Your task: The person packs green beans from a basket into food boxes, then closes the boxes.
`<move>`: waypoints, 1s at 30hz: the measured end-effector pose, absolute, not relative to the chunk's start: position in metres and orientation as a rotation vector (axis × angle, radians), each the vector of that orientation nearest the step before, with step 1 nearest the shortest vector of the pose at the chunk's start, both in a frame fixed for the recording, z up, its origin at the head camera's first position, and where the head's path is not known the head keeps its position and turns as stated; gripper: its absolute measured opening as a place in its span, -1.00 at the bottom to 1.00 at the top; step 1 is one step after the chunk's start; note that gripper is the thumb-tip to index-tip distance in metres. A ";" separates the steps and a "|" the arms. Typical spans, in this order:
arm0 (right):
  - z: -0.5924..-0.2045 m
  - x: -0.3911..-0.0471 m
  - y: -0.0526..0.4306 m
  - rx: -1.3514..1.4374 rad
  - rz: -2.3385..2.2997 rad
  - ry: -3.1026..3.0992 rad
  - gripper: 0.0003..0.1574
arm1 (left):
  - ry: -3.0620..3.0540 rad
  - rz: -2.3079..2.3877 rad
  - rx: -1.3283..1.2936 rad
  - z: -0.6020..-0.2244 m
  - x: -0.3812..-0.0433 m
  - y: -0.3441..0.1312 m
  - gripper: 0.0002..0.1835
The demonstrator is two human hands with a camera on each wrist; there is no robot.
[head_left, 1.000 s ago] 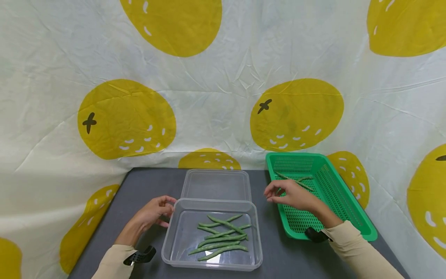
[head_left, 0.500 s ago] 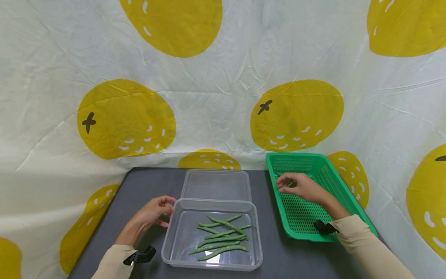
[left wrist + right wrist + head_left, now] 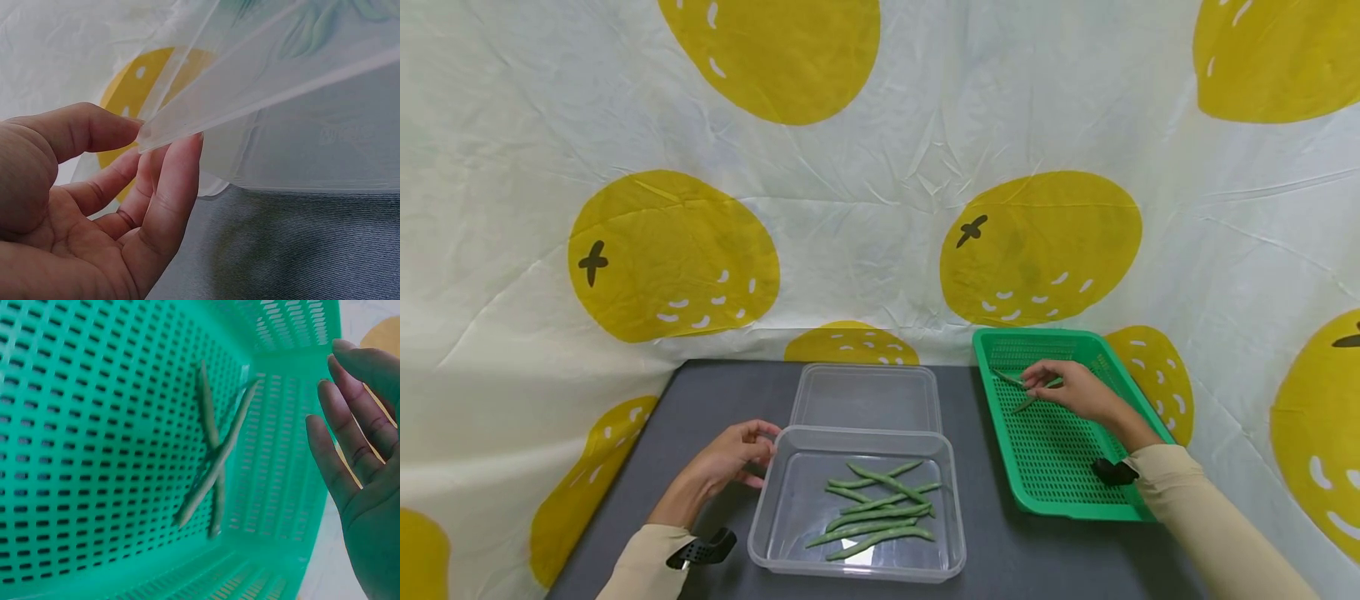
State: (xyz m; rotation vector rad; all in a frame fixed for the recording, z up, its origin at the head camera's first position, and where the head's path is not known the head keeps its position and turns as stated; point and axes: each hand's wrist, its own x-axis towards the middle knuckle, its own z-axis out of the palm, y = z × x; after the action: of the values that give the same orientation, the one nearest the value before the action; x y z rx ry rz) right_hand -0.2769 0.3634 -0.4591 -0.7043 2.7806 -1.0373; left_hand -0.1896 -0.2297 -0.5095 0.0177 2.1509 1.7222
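My left hand [image 3: 730, 458] pinches the rim of a clear plastic food box [image 3: 763, 500] at its left corner; the left wrist view shows the thumb above the rim [image 3: 187, 115] and fingers beneath. Several green beans [image 3: 880, 527] lie in the box, some crossing. Over the green plastic basket [image 3: 1052, 475], my right hand [image 3: 1075, 390] hovers with nothing in its fingers. Two crossed green beans [image 3: 214, 450] rest on the basket's bottom, apart from the fingers [image 3: 350, 425] in the right wrist view. The head view has the hand covering part of them.
A clear plastic lid [image 3: 865, 396] lies on the dark table [image 3: 722, 392] right behind the box. Behind the table hangs a white cloth [image 3: 857, 250] printed with yellow fruit. The basket stands at the table's right side, close to the cloth.
The right hand has moved right and slightly away from me, from the basket's left rim to above the beans inside. The left hand and the box have stayed put.
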 end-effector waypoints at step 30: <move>-0.516 -0.297 0.405 -0.519 -0.969 2.803 -0.48 | 2.152 1.732 0.020 -0.516 -0.192 -0.230 -0.52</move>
State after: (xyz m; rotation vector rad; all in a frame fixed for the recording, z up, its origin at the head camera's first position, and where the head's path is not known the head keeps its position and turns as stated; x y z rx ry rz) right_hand -0.2970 0.4054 -0.5158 -0.5194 2.8032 -0.9691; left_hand -0.1917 -0.2300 -0.5159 0.0200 2.1518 1.7316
